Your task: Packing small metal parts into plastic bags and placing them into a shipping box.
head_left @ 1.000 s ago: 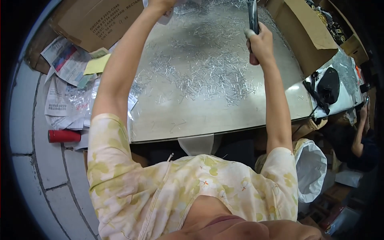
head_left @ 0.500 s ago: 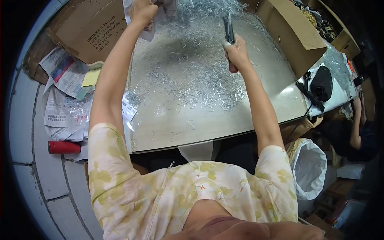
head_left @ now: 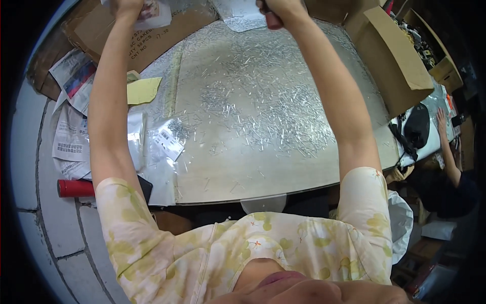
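Note:
My left hand (head_left: 127, 7) is at the top edge, closed on a white sheet or bag with a coloured print (head_left: 153, 13); its fingers are partly cut off. My right hand (head_left: 284, 7) reaches far over the table and grips a tool with a dark reddish handle (head_left: 273, 21). The tool's far end lies out of view. Thin silver metal pins (head_left: 263, 109) are scattered over the grey tabletop (head_left: 253, 180), thickest in the middle. A pale, clear-looking sheet (head_left: 240, 16) lies beside my right hand, with pins around it.
Cardboard walls border the table, a printed box (head_left: 96, 30) left and a flap (head_left: 400, 55) right. Left are a yellow paper (head_left: 144, 91), a labelled plastic bag (head_left: 167, 144), newspapers (head_left: 71, 137) and a red cylinder (head_left: 76, 188). Another person's hand (head_left: 442, 121) is by a black pouch (head_left: 417, 126).
My left hand has moved left with the printed sheet or bag. My right hand has gone farther away and slightly left with the tool. The heaped pins at the far end have left view.

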